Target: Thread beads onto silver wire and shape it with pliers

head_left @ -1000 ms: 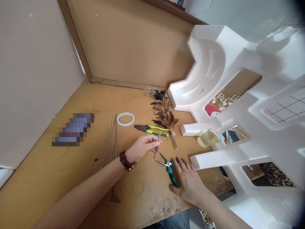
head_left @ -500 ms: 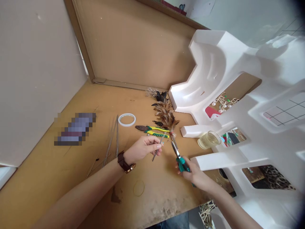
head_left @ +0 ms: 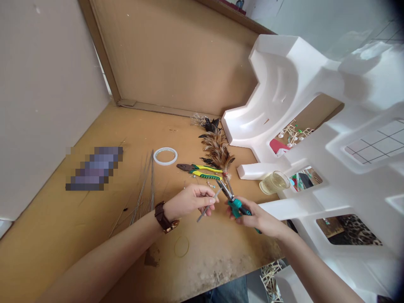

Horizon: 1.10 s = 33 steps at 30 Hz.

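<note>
Between thumb and fingers, my left hand [head_left: 196, 201] pinches a thin grey rod [head_left: 203, 213] held at a slant above the table. My right hand [head_left: 248, 213] is wrapped round green-and-black long-nose pliers [head_left: 235, 204]. The jaws of these pliers are parted and sit close to the rod's upper end; whether they touch it I cannot tell. Just beyond, yellow-and-green combination pliers [head_left: 202, 171] lie on the table. A feather duster head [head_left: 216, 147] of brown and black feathers lies behind the hands, its stem pointing toward me.
A roll of white tape [head_left: 166, 156] and loose thin wires [head_left: 145, 181] lie left of centre. A rubber band [head_left: 182, 246] is near the front edge. At right, a glass of yellowish liquid [head_left: 274, 183] stands beside a large white moulded foam piece [head_left: 277, 92]. Cardboard [head_left: 170, 59] rises behind.
My right hand has brought the long-nose pliers left and up, so their jaws are now near the rod's tip. My left hand keeps its pinch, with the rod slightly shifted.
</note>
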### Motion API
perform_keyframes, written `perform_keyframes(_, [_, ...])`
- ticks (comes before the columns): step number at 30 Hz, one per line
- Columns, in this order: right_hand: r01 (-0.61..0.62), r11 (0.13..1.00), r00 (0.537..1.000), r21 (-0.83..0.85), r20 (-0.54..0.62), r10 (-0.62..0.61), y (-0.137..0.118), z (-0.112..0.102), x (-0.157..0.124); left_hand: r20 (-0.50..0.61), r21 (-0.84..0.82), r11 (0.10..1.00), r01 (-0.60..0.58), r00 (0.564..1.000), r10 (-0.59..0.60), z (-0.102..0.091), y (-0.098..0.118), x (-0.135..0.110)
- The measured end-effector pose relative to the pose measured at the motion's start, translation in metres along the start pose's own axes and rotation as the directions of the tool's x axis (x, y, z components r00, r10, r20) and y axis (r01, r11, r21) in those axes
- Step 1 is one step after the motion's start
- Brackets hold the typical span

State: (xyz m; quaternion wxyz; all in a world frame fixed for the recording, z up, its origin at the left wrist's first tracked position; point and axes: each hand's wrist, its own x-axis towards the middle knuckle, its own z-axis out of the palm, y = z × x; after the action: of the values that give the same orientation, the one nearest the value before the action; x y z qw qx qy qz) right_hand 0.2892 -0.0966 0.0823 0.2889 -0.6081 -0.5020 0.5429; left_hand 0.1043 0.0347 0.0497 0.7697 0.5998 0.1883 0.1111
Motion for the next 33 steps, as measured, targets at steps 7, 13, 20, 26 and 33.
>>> perform_keyframes(7, [-0.021,0.994,0.996,0.106,0.084,0.012,-0.0056,-0.0009,0.0011,0.036,-0.001,1.0,0.021,0.999,-0.021,0.0015,-0.002,-0.0024])
perform_keyframes(13, [-0.013,0.999,0.997,0.05,0.07,0.009,-0.0061,-0.0009,0.0019,0.057,0.006,1.0,0.023,0.998,-0.023,0.0047,-0.002,-0.0033])
perform_keyframes(20, [-0.006,0.999,1.0,-0.035,0.022,0.007,-0.0055,0.0024,0.0027,0.064,-0.005,0.999,0.032,0.997,-0.032,0.006,-0.0045,-0.0028])
perform_keyframes(26, [0.004,0.998,1.0,-0.066,-0.003,-0.004,-0.0011,0.0026,0.003,0.059,-0.01,0.999,0.038,0.998,-0.037,0.0051,-0.0046,-0.0026])
perform_keyframes(33, [-0.029,0.999,1.0,-0.034,-0.008,0.029,0.0015,0.0037,0.0031,0.058,-0.021,0.999,0.045,0.997,-0.043,0.0045,-0.0047,-0.0025])
